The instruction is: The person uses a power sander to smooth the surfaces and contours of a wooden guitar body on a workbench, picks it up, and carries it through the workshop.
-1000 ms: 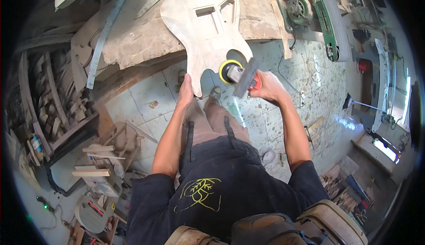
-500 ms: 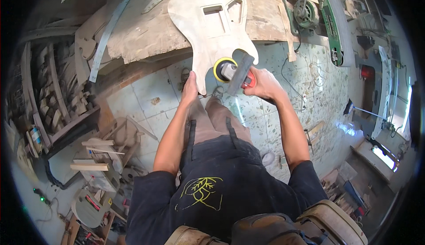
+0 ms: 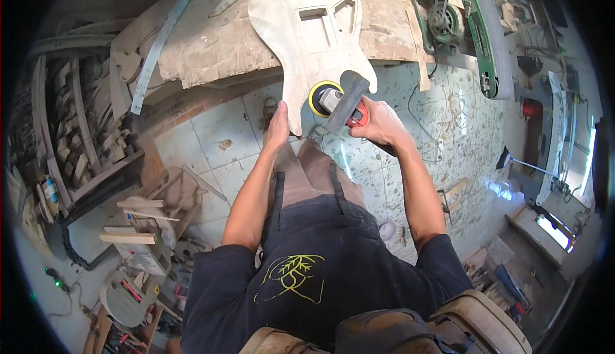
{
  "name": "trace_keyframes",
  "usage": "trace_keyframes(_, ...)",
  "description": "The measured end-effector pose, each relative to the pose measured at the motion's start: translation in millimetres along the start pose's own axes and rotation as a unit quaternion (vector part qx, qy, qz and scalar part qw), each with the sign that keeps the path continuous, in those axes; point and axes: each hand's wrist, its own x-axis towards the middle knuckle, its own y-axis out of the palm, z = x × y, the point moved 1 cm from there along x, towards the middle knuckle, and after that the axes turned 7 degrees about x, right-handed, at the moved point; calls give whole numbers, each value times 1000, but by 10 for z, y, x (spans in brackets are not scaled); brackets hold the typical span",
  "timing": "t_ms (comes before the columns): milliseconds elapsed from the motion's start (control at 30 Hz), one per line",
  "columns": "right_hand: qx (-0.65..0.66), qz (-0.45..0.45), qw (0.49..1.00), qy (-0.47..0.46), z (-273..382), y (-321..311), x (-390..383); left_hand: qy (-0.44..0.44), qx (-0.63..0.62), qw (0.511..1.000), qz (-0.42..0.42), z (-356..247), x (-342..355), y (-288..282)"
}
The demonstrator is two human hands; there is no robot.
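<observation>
A pale wooden guitar body [image 3: 291,47] lies partly on the workbench, its two horns reaching out over the near edge toward me. Its face has a rectangular cavity and an angled one beside it. My left hand [image 3: 277,128] is closed on the tip of the longer left horn. In my right hand [image 3: 382,125] is a handheld power sander [image 3: 330,100] with a round yellow-rimmed pad and a dark block-shaped battery. The pad stands on edge at the inner curve between the horns; whether it touches the wood I cannot tell. My right fingers are partly hidden behind the tool.
The worn wooden workbench [image 3: 211,50] carries a long metal strip [image 3: 168,40] at left. A green belt sander [image 3: 471,27] stands at far right. Wood offcuts fill a rack [image 3: 83,136] on the left. A cable [image 3: 419,120] runs over the stained tile floor [image 3: 410,168].
The view has shifted slightly. Relative to the guitar body, the sander has moved a little left, nearer the longer horn. Both hands keep their holds.
</observation>
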Motion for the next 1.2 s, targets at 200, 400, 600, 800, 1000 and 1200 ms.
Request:
trace_keyframes(200,-9,-9,1000,26,-20,-36,-203,12,28,999,-17,-105,-85,35)
trace_keyframes(400,11,-14,1000,7,17,-5,-67,11,4,1000,7,-168,-105,32)
trace_keyframes(600,12,-16,1000,-3,43,82,-54,3,15,1000,3,-68,-58,-28)
trace_keyframes(800,20,-4,1000,19,48,44,-184,76,-68,994,-35,-260,-181,52)
trace_keyframes(1000,20,0,1000,16,83,82,-92,-1,-94,994,64,-251,-184,-10)
trace_keyframes(1200,32,-17,999,12,62,107,-153,85,29,992,-89,-106,-111,-14)
